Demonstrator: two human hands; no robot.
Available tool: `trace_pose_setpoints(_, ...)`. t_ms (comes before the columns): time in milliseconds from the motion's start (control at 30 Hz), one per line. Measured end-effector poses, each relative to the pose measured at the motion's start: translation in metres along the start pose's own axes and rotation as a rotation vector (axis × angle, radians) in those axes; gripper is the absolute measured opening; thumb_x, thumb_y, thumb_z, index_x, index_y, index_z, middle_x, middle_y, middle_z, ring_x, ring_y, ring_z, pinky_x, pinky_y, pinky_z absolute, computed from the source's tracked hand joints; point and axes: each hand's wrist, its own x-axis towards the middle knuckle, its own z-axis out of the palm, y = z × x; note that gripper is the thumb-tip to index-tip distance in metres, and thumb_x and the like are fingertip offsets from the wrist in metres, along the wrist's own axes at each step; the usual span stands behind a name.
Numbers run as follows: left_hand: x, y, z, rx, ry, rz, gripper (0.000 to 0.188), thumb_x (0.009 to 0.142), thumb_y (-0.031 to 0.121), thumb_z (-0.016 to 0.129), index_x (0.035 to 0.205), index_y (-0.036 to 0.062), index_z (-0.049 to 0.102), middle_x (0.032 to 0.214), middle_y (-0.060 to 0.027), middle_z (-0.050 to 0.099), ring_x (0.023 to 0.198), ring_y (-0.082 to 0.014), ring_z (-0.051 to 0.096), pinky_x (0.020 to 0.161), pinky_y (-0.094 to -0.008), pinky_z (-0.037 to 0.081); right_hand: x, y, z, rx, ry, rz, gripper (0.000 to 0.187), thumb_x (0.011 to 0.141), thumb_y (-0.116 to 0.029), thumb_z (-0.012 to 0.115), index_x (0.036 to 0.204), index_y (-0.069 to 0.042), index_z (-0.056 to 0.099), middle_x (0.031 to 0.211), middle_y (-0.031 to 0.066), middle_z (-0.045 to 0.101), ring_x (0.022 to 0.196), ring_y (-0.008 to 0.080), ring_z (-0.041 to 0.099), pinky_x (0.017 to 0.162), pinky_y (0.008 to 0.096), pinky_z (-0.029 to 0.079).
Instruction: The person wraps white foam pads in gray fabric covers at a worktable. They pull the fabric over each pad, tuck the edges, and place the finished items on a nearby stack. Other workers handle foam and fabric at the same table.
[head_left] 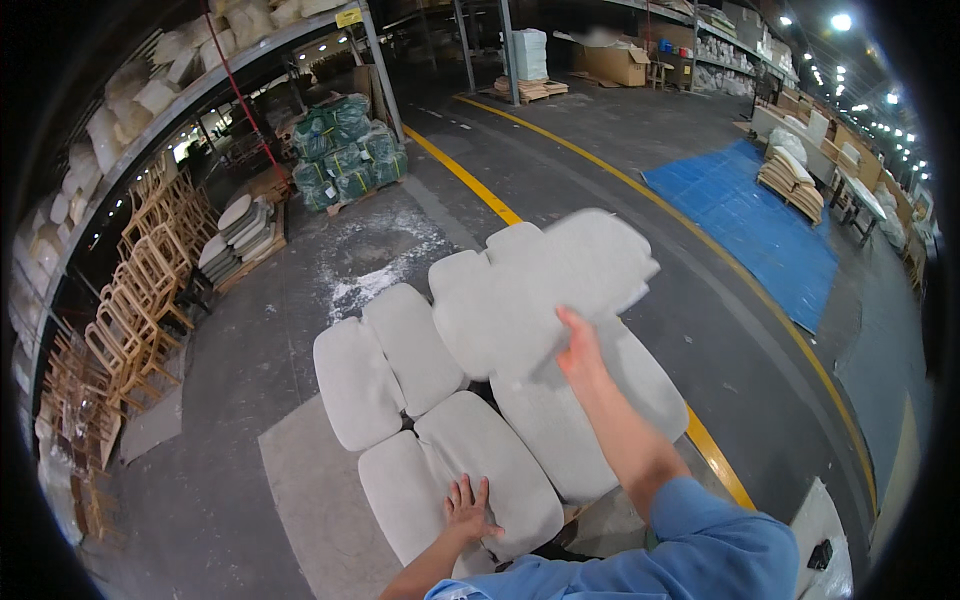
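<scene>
Gripping the near side of a blurred pale pad (590, 255), the right hand (580, 345) shows its thumb; the other fingers are hidden. The pad lies just beyond that hand, apparently raised over the other pads (412, 345). It looks light, softly padded and little prone to slip, best held by its edge. Spread and relaxed, the left hand (467, 517) rests on a near pad (500, 450). Farther out, a yellow line (458, 172) crosses the floor (240, 400).
</scene>
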Motion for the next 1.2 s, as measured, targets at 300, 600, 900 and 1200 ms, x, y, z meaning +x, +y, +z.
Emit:
trace_pose_setpoints(300,0.003,0.003,-0.001,-0.016,0.015,0.023,0.142,0.068,0.057,0.091,0.17,0.0258,-0.003,0.174,-0.0258,-0.014,0.16,-0.0503,-0.008,0.127,-0.0653,0.007,0.028,0.015,-0.021,-0.401,0.076,0.012,0.117,0.092,-0.034,0.083,0.168,-0.024,-0.004,0.164,0.0151,0.039,0.143,0.0396,0.045,0.105,0.061,0.045)
trace_pose_setpoints(600,0.004,0.005,0.0,-0.029,0.053,0.04,0.148,0.065,0.061,0.092,0.17,0.0198,-0.002,0.173,-0.0277,-0.013,0.159,-0.0521,-0.007,0.126,-0.0654,0.006,-0.238,0.036,-0.188,-0.553,0.388,0.005,0.08,0.098,-0.021,0.076,0.161,-0.013,0.028,0.123,0.0141,0.063,0.093,0.0233,0.073,0.079,0.0361,0.058)
trace_pose_setpoints(900,-0.019,-0.002,0.051,0.293,0.446,0.27,0.12,0.074,0.068,0.084,0.16,0.0,0.036,0.154,-0.039,0.043,0.143,-0.0608,0.038,0.115,-0.0687,0.034,-0.468,0.065,-0.221,-0.8,0.751,-0.319,0.062,0.1,-0.023,0.072,0.152,-0.005,0.043,0.099,0.0086,0.07,0.084,0.0137,0.07,0.073,0.0319,0.056)
trace_pose_setpoints(1200,-0.034,0.026,0.06,0.403,0.444,0.594,0.111,0.084,0.069,0.076,0.161,-0.0004,0.036,0.154,-0.0437,0.038,0.144,-0.0665,0.03,0.117,-0.0718,0.027,-0.683,0.123,-0.239,-1.182,1.133,-0.328,0.038,0.096,-0.025,0.069,0.129,-0.006,0.067,0.098,0.0098,0.075,0.09,0.0202,0.072,0.078,0.0377,0.058)
